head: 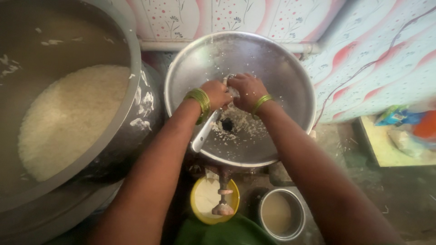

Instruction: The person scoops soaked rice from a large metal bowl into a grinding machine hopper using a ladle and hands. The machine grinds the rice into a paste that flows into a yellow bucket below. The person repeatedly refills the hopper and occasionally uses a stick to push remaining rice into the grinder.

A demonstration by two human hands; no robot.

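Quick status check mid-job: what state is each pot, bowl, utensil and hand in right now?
Large pot: uncovered, holding white rice, grains stuck to its wall.
Round metal lid: tilted against the wall, rice bits scattered on it.
Left hand: closed on the spoon.
Spoon: handle pointing down-left, bowl end hidden by the hands.
Right hand: fingers curled at the spoon's top, pressing rice.
Yellow bowl: upright, pale contents.
Steel bowl: upright, pale liquid inside.

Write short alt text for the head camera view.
Two bare hands, left hand and right hand, both wearing green bangles, press cooked white rice on a round metal lid, the left gripping a metal ladle handle. A large metal pot of rice stands left.
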